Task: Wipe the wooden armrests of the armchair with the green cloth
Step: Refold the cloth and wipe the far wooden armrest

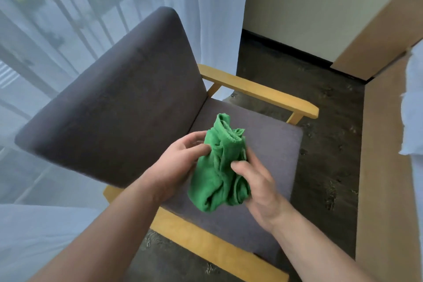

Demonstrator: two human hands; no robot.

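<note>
A bunched green cloth [219, 167] is held above the grey seat cushion [274, 144] of the armchair. My left hand [176, 167] grips the cloth's left side with fingers curled on it. My right hand [254, 181] holds its right side, thumb pressed into the folds. The far wooden armrest [258, 91] runs from the dark backrest [119, 103] toward the right, bare. The near wooden armrest [206, 242] lies under my forearms, partly hidden by them.
Sheer white curtains [68, 30] hang behind the chair over a window. Dark patterned carpet [320, 144] covers the floor. A wooden bed frame [384, 167] with white bedding stands at the right. White fabric lies at the lower left.
</note>
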